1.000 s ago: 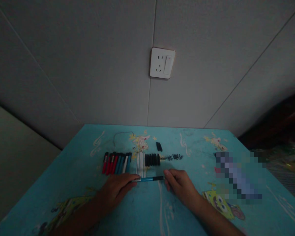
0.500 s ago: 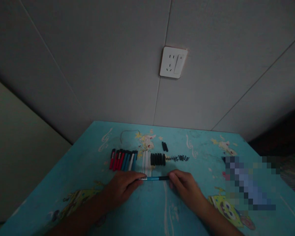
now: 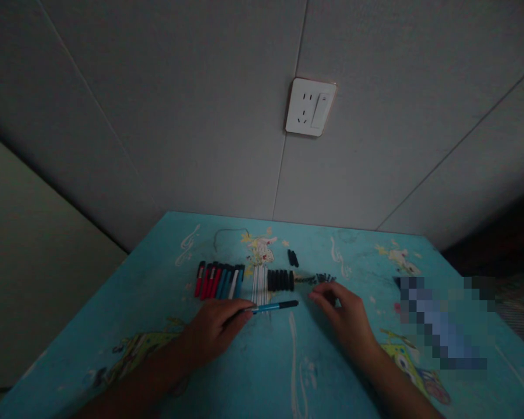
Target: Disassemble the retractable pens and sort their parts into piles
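Note:
My left hand (image 3: 220, 326) pinches a blue pen (image 3: 271, 306) by its left end. The pen lies nearly level, its black grip end (image 3: 288, 304) pointing right and slightly up. My right hand (image 3: 343, 305) is apart from the pen, thumb and fingertips drawn together just below a row of small dark parts (image 3: 325, 278). Whether anything tiny is between those fingertips is hidden. Beyond the pen lie several thin white refills (image 3: 260, 279) side by side, and next to them several black grips (image 3: 280, 280). Tiny springs (image 3: 304, 280) appear to lie right of the grips.
Red, blue and white pen barrels (image 3: 218, 281) lie in a row at the left. Two black pieces (image 3: 293, 258) sit further back. A blurred-out bluish object (image 3: 441, 326) lies on the right of the patterned turquoise table (image 3: 253, 372). A socket (image 3: 311, 107) is on the wall.
My right hand has let go of the pen's black end and moved right and away from me, toward the small dark parts. The pen, still in my left hand, has tilted up at its right end.

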`<state>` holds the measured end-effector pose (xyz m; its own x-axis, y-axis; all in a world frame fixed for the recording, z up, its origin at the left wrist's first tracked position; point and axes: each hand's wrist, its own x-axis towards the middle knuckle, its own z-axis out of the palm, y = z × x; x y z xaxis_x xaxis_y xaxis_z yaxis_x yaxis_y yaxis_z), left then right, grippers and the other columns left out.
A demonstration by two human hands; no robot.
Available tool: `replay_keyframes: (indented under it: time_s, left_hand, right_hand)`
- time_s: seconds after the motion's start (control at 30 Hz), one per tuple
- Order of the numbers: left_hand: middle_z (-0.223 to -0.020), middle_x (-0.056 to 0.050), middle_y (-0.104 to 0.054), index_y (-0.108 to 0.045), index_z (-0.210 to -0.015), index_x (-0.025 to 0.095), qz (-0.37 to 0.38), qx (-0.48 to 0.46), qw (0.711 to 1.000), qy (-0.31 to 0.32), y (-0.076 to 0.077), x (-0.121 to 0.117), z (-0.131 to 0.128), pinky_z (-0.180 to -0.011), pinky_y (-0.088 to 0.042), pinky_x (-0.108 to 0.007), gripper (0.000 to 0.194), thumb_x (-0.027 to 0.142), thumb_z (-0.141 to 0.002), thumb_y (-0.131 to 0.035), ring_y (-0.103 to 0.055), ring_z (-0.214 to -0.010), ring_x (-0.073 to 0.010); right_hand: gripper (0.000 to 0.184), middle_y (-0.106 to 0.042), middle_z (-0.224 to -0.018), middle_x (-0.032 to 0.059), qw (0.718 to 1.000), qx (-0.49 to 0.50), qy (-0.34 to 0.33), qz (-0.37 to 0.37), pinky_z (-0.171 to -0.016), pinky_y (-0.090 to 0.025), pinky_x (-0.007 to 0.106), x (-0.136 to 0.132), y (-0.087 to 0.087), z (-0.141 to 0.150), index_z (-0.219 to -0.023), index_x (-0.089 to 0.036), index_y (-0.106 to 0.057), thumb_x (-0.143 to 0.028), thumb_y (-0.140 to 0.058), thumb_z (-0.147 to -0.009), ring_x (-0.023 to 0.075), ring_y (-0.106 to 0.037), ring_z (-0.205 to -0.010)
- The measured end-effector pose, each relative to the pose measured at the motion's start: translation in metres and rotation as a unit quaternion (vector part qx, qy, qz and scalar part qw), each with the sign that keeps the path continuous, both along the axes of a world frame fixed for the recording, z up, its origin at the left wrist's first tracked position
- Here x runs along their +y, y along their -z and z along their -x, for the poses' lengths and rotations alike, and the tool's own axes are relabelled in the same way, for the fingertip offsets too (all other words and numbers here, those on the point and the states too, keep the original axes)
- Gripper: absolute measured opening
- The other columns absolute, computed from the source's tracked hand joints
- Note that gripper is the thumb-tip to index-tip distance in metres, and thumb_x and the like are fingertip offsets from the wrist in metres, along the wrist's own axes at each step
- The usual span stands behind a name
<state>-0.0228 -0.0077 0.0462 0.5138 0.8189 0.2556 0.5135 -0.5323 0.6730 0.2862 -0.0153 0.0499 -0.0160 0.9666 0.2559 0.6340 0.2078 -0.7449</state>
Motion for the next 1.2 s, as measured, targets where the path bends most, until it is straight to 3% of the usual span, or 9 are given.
replay_keyframes:
  time_s: [0.17,0.33,0.63,0.8,1.0,1.1,1.2]
  left_hand:
    - [-0.095,-0.002,-0.077,-0.070,-0.111,0.024,-0.017,0.011,1.000,0.021,0.004,-0.001,0.001,-0.075,-0.054,-0.025,0.024,0.029,-0.097,-0.051,-0.072,-0.078,-0.0148]
    - [-0.096,-0.001,-0.077,-0.069,-0.112,0.024,-0.015,0.010,1.000,0.021,0.005,-0.001,0.000,-0.075,-0.054,-0.025,0.023,0.027,-0.097,-0.052,-0.072,-0.080,-0.0145]
    - [-0.097,-0.002,-0.077,-0.069,-0.113,0.024,-0.013,0.013,1.000,0.025,0.003,-0.001,0.000,-0.074,-0.055,-0.026,0.024,0.028,-0.098,-0.051,-0.072,-0.079,-0.0150]
    - [-0.095,-0.001,-0.077,-0.070,-0.112,0.024,-0.013,0.013,1.000,0.018,0.006,-0.001,0.000,-0.076,-0.055,-0.026,0.023,0.029,-0.097,-0.053,-0.072,-0.077,-0.0145]
    - [-0.102,-0.003,-0.076,-0.066,-0.119,0.024,-0.004,0.012,1.000,0.028,0.008,0.002,0.000,-0.081,-0.056,-0.028,0.027,0.029,-0.099,-0.049,-0.072,-0.086,-0.0157]
    - [-0.107,-0.002,-0.075,-0.065,-0.120,0.026,-0.016,0.025,0.998,0.051,0.009,0.000,0.001,-0.083,-0.054,-0.028,0.026,0.029,-0.099,-0.049,-0.072,-0.092,-0.0164]
    - [-0.102,-0.001,-0.075,-0.066,-0.116,0.024,-0.028,0.048,0.996,0.073,0.009,-0.003,0.001,-0.080,-0.052,-0.028,0.023,0.028,-0.099,-0.049,-0.072,-0.089,-0.0169]
  right_hand:
    - [0.018,-0.070,-0.090,0.0062,0.993,-0.120,-0.009,-0.009,-0.074,-0.051,0.032,0.014,0.009,-0.021,-0.096,-0.020,-0.070,-0.031,-0.055,-0.094,0.0202,-0.065,-0.079]
    - [0.020,-0.069,-0.096,0.0062,0.980,-0.199,-0.018,-0.006,-0.078,-0.052,0.033,0.015,0.014,-0.020,-0.105,-0.021,-0.069,-0.025,-0.051,-0.097,0.0202,-0.067,-0.084]
    - [0.027,-0.071,-0.108,0.0070,0.979,-0.205,-0.006,0.000,-0.083,-0.054,0.037,0.017,0.017,-0.021,-0.118,-0.023,-0.066,-0.024,-0.053,-0.094,0.0219,-0.068,-0.090]
    - [0.026,-0.071,-0.101,0.0085,0.986,-0.164,-0.003,-0.011,-0.077,-0.054,0.036,0.010,0.005,-0.015,-0.115,-0.021,-0.066,-0.030,-0.053,-0.095,0.0221,-0.068,-0.084]
    - [0.027,-0.071,-0.101,0.0086,0.990,-0.009,-0.139,0.012,-0.082,-0.053,0.033,-0.015,-0.018,0.013,-0.112,-0.022,-0.068,-0.035,-0.047,-0.101,0.0213,-0.066,-0.092]
    - [0.030,-0.070,-0.092,0.0064,0.979,0.015,-0.199,0.045,-0.080,-0.052,0.032,-0.021,-0.017,0.027,-0.109,-0.021,-0.068,-0.035,-0.042,-0.103,0.0199,-0.066,-0.087]
    - [0.034,-0.067,-0.076,0.0008,0.970,0.005,-0.227,0.089,-0.069,-0.050,0.027,-0.022,-0.012,0.034,-0.092,-0.022,-0.069,-0.035,-0.039,-0.104,0.0158,-0.064,-0.072]
